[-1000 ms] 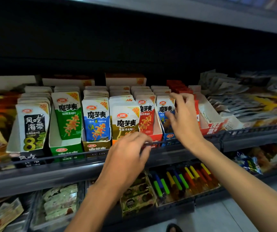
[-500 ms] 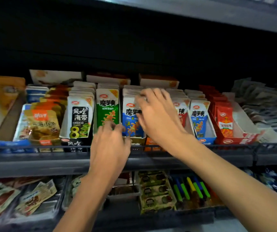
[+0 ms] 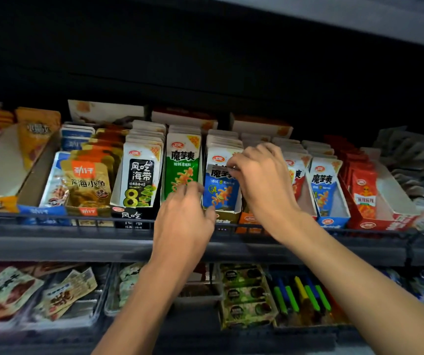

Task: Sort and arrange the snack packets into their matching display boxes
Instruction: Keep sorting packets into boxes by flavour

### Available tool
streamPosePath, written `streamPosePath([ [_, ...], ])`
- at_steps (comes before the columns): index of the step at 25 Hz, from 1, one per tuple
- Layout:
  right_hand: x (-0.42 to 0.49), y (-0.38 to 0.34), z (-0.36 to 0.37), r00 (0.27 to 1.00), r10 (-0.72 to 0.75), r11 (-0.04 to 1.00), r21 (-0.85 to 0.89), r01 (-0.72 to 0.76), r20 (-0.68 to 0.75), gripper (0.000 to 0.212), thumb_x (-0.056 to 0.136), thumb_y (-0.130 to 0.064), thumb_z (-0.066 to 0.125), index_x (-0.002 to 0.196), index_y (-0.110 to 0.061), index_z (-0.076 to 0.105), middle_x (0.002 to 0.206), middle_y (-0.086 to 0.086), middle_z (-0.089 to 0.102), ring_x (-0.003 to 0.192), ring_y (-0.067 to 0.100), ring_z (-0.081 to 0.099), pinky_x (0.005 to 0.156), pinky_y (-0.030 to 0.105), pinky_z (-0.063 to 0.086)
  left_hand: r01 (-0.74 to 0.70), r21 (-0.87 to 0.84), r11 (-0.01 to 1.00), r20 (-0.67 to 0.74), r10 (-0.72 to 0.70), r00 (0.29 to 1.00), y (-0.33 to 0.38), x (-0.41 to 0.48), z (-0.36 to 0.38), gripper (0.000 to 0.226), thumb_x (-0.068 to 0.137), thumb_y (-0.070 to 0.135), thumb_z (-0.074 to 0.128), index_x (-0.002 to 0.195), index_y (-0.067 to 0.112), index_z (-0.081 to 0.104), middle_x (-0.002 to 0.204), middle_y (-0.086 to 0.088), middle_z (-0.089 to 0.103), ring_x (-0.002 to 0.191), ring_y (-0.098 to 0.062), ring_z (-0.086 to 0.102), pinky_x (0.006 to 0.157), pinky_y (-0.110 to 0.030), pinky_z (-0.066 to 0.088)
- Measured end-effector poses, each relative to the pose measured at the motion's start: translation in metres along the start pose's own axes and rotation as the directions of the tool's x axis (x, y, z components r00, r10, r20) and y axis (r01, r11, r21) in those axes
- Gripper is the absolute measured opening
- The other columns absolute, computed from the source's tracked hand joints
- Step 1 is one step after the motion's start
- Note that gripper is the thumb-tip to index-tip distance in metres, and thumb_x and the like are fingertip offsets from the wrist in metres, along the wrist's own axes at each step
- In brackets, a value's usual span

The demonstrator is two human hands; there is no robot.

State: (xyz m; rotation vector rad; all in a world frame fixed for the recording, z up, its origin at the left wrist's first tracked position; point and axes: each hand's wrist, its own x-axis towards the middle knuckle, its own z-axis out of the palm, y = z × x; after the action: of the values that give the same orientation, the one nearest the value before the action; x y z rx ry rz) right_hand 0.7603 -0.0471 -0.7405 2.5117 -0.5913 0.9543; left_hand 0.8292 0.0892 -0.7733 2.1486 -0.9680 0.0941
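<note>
Centre: blue packet (image 3: pixel 220 192) is pinched at top edge by right hand (image 3: pixel 261 180) | left hand (image 3: pixel 184 221) is loosely spread, empty | packet judged light, limp, slick; top seam advised.

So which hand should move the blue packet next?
Probably the right hand: its fingers pinch the top edge of the blue packet. The left hand sits lower, in front of the green packet, fingers loose and seemingly holding nothing.

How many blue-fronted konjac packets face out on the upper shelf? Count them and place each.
2. The left blue packet fronts the olive box, the right hand pinching its top; the right blue packet fronts the blue box. Others may hide behind.
</note>
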Motion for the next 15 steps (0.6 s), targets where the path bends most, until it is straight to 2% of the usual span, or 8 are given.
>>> streamPosePath([
  [2, 0.002, 0.001, -0.005, 0.999, 0.002, 0.991, 0.131, 0.005, -0.052, 0.006, 0.083, -0.013, 0.072, 0.089, -0.012, 0.073, 0.087, 0.005, 0.069, 0.087, 0.026, 0.061, 0.089, 0.037, 0.036, 0.016, -0.041, 0.999, -0.028, -0.017, 0.999, -0.002, 0.002, 0.002, 0.054, 0.087, 0.033, 0.066, 0.132, 0.016, 0.042, 0.130, -0.005, 0.054, 0.119, -0.022, 0.050, 0.099, -0.037, 0.042],
  [4, 0.003, -0.001, -0.020, 0.996, 0.028, 0.941, 0.338, 0.001, -0.081, 0.006, 0.092, -0.015, 0.063, 0.093, -0.011, 0.067, 0.088, 0.002, 0.066, 0.085, 0.019, 0.060, 0.081, 0.036, 0.046, 0.005, -0.109, 0.994, -0.084, -0.014, 0.996, -0.002, 0.005, 0.003, 0.062, 0.084, 0.037, 0.069, 0.136, 0.016, 0.041, 0.132, -0.004, 0.053, 0.122, -0.020, 0.048, 0.103, -0.039, 0.042],
  [5, 0.004, -0.002, -0.031, 0.993, 0.060, 0.895, 0.446, -0.010, -0.098, 0.008, 0.095, -0.016, 0.059, 0.094, -0.012, 0.065, 0.088, -0.002, 0.065, 0.083, 0.013, 0.059, 0.077, 0.034, 0.048, -0.027, -0.167, 0.986, -0.112, 0.008, 0.994, -0.003, 0.006, 0.003, 0.057, 0.084, 0.037, 0.069, 0.132, 0.017, 0.046, 0.128, -0.003, 0.057, 0.119, -0.019, 0.051, 0.101, -0.041, 0.044],
  [7, 0.003, 0.000, -0.055, 0.970, 0.192, 0.775, 0.629, -0.056, -0.150, 0.010, 0.096, -0.019, 0.058, 0.094, -0.012, 0.065, 0.083, -0.008, 0.064, 0.077, 0.005, 0.059, 0.071, 0.029, 0.050, -0.107, -0.428, 0.898, -0.106, 0.068, 0.992, 0.003, 0.005, -0.002, 0.028, 0.083, 0.033, 0.070, 0.105, 0.017, 0.063, 0.102, -0.002, 0.069, 0.094, -0.017, 0.063, 0.085, -0.043, 0.053],
  [9, -0.003, 0.005, -0.077, 0.916, 0.384, 0.580, 0.803, -0.139, -0.119, 0.006, 0.093, -0.018, 0.063, 0.092, -0.014, 0.067, 0.080, -0.010, 0.066, 0.075, 0.004, 0.062, 0.068, 0.029, 0.051, -0.087, -0.750, 0.656, 0.031, 0.166, 0.986, 0.016, -0.003, -0.012, 0.012, 0.079, 0.023, 0.070, 0.080, 0.012, 0.065, 0.075, -0.004, 0.069, 0.067, -0.014, 0.061, 0.065, -0.035, 0.056],
  [11, -0.016, 0.009, -0.091, 0.856, 0.515, 0.281, 0.939, -0.201, 0.029, 0.003, 0.092, -0.012, 0.065, 0.093, -0.013, 0.067, 0.078, -0.006, 0.069, 0.071, 0.004, 0.064, 0.063, 0.024, 0.051, -0.014, -0.867, 0.498, 0.159, 0.303, 0.940, 0.024, -0.013, -0.020, 0.012, 0.077, 0.016, 0.070, 0.069, 0.013, 0.062, 0.066, 0.000, 0.066, 0.059, -0.010, 0.055, 0.054, -0.021, 0.047],
  [13, -0.033, 0.011, -0.096, 0.805, 0.555, 0.010, 0.965, -0.261, 0.212, 0.005, 0.093, -0.009, 0.063, 0.095, -0.010, 0.067, 0.074, 0.000, 0.069, 0.065, 0.008, 0.064, 0.056, 0.022, 0.050, 0.024, -0.882, 0.470, 0.236, 0.399, 0.886, 0.027, -0.020, -0.021, 0.017, 0.075, 0.020, 0.074, 0.065, 0.014, 0.060, 0.068, -0.003, 0.065, 0.061, -0.015, 0.055, 0.054, -0.021, 0.044],
  [15, -0.044, 0.012, -0.095, 0.769, 0.541, -0.122, 0.937, -0.327, 0.339, 0.008, 0.095, -0.009, 0.059, 0.099, -0.009, 0.066, 0.072, 0.003, 0.069, 0.061, 0.011, 0.063, 0.053, 0.024, 0.050, 0.049, -0.885, 0.464, 0.272, 0.428, 0.862, 0.026, -0.021, -0.018, 0.019, 0.075, 0.018, 0.073, 0.065, 0.012, 0.059, 0.069, -0.006, 0.065, 0.063, -0.018, 0.057, 0.054, -0.023, 0.047],
])
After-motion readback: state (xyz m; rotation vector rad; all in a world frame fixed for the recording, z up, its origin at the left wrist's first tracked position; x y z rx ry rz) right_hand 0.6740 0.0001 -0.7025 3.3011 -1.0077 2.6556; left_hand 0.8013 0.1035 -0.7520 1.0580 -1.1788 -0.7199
